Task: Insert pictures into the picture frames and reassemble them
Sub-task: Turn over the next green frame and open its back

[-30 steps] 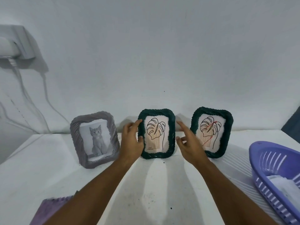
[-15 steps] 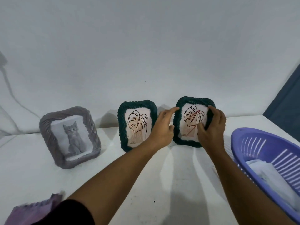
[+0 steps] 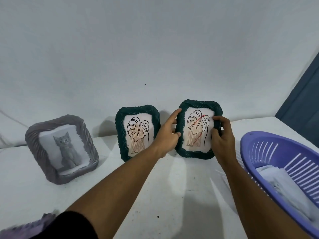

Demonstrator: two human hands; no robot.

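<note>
Showing tiny unreadable print, leaf picture (image 3: 197,130)

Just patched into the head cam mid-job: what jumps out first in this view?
Both hands hold the right-hand dark green braided picture frame with a leaf drawing, standing at the back of the white table: the left hand on its left edge, the right hand on its right edge. Left of it stands a matching green leaf frame, and farther left a grey braided frame with a kitten photo. A purple slotted plastic basket sits at far right.
</note>
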